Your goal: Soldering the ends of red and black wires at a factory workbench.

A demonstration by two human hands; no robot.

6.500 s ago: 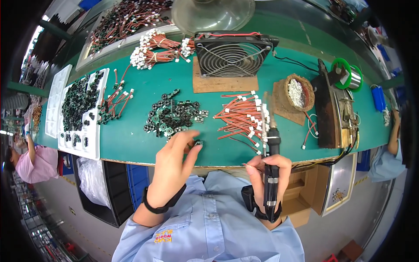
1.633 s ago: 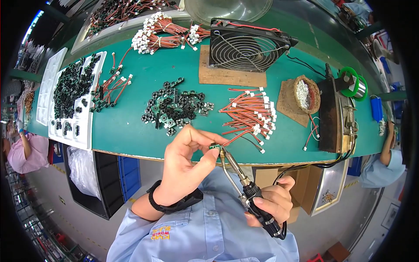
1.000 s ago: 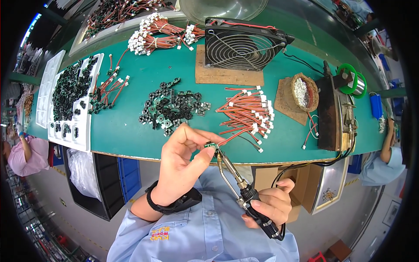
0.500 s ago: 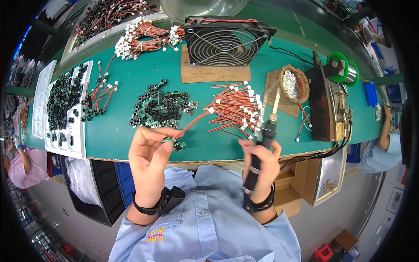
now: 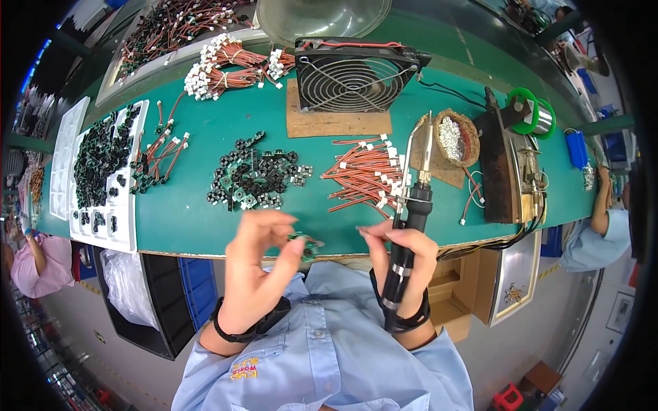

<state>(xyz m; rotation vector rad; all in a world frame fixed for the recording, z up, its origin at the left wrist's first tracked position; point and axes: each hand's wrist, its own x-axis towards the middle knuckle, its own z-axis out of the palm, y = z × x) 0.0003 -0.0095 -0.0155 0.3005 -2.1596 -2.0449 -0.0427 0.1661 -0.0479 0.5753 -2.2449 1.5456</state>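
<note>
So your desk (image 5: 181, 214) is looking pretty packed. A black fan (image 5: 353, 83) is standing on a flat brown board (image 5: 336, 125) at the back, with bundled red wires (image 5: 233, 65) lying to its left. A white tray (image 5: 127, 205) full of dark parts is sitting over on the left, and a pile of small black-and-green parts (image 5: 253, 175) is lying loose in the middle. Right of that, red wires with white plugs (image 5: 360, 171) are spreading out, and your soldering iron (image 5: 415, 209) is standing in front of their right-hand ends. Behind its tip there's a round bowl (image 5: 462, 162) holding pale bits, and a green spool (image 5: 524, 109) is sitting farther right.

The clear dome (image 5: 322, 20) is getting cut off up top. The small green board (image 5: 310, 249) at your left thumb is blurring, so I can't make out its details, and the iron's handle is hiding part of your right hand (image 5: 415, 250).

Your left hand (image 5: 255, 257) is hovering by the desk's front edge, thumb and index finger curving toward each other; I can't tell whether they're actually gripping that board. Your right fingers are clamping the iron, tip up, while thumb and index are pointing left, toward the other hand.
</note>
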